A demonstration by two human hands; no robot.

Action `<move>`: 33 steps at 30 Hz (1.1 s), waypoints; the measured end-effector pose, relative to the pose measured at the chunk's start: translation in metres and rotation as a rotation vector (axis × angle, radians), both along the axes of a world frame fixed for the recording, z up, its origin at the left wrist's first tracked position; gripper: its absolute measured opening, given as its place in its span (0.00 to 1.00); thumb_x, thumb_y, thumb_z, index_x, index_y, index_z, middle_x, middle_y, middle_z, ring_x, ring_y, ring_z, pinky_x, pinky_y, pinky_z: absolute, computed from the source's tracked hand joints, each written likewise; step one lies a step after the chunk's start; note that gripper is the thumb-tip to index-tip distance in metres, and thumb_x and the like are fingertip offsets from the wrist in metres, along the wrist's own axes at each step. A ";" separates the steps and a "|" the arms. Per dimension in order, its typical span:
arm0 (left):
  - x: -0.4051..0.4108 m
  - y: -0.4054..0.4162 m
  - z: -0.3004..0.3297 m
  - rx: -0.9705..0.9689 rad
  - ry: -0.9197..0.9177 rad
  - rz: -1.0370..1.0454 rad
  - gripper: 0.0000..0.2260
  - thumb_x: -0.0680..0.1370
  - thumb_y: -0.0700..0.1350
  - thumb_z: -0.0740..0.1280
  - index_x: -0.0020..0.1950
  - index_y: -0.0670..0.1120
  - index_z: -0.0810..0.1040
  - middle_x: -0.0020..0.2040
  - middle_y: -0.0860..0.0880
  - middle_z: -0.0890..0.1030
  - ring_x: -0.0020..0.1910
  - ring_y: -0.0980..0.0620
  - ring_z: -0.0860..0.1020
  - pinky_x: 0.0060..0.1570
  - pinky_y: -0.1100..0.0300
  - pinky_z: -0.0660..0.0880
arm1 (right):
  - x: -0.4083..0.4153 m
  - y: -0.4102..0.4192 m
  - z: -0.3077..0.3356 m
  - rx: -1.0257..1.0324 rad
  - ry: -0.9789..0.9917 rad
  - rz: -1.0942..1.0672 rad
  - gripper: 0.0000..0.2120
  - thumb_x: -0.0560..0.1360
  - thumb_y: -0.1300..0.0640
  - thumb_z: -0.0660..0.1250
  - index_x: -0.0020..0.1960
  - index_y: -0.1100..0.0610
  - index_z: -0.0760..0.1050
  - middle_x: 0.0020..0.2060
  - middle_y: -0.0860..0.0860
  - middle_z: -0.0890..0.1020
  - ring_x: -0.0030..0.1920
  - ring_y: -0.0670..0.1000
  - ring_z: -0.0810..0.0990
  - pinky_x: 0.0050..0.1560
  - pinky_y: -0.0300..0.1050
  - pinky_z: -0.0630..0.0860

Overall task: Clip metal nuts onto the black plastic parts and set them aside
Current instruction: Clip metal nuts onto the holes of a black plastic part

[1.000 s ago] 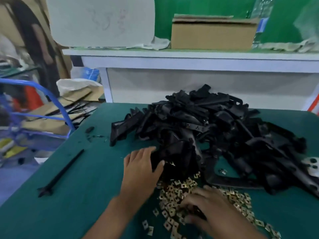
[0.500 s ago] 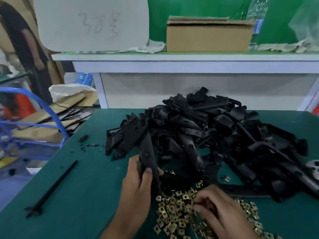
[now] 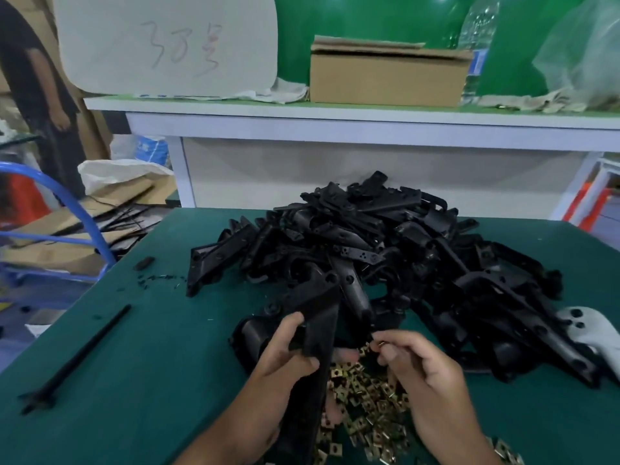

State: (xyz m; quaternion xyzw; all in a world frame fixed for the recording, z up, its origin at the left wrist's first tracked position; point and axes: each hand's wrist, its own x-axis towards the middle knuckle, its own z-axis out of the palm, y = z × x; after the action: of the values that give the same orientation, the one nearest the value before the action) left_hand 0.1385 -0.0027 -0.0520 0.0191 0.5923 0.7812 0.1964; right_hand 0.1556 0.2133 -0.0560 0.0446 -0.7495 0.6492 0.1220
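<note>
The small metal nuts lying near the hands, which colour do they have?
The metal nuts are brassy gold, seen best in the head view.

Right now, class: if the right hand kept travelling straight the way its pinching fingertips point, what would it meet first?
The right hand, pinching a metal nut, points up and left toward the black plastic part gripped by the left hand. It would likely meet that part's edge first, though depth is hard to judge.

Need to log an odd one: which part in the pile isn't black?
The light grey part at the pile's right edge, with dark holes; every other part there is black.
</note>
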 end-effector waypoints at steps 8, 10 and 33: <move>0.003 0.001 0.007 -0.124 0.147 -0.110 0.17 0.73 0.69 0.68 0.43 0.58 0.86 0.42 0.56 0.85 0.47 0.56 0.84 0.50 0.64 0.78 | -0.004 -0.002 0.039 -0.111 -0.002 0.020 0.10 0.74 0.38 0.71 0.52 0.39 0.81 0.42 0.48 0.83 0.38 0.44 0.79 0.44 0.38 0.78; 0.004 0.002 0.003 -0.099 0.180 -0.161 0.15 0.75 0.66 0.70 0.47 0.56 0.86 0.45 0.55 0.85 0.47 0.55 0.84 0.52 0.58 0.78 | -0.013 -0.002 0.065 -0.023 0.039 0.152 0.09 0.72 0.41 0.72 0.49 0.43 0.81 0.41 0.47 0.84 0.39 0.42 0.79 0.43 0.35 0.77; 0.013 0.010 0.006 -0.103 0.422 -0.192 0.14 0.79 0.55 0.70 0.54 0.45 0.82 0.48 0.43 0.84 0.50 0.43 0.83 0.56 0.43 0.79 | -0.024 -0.001 0.098 0.451 -0.267 0.481 0.06 0.72 0.46 0.75 0.49 0.40 0.86 0.45 0.43 0.87 0.47 0.42 0.84 0.49 0.39 0.77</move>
State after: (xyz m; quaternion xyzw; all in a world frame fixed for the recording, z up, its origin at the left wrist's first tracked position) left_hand 0.1515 0.0076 -0.0458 0.2282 0.6548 0.7063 0.1425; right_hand 0.1313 0.2120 0.0419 0.1603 -0.8513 0.4777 -0.1462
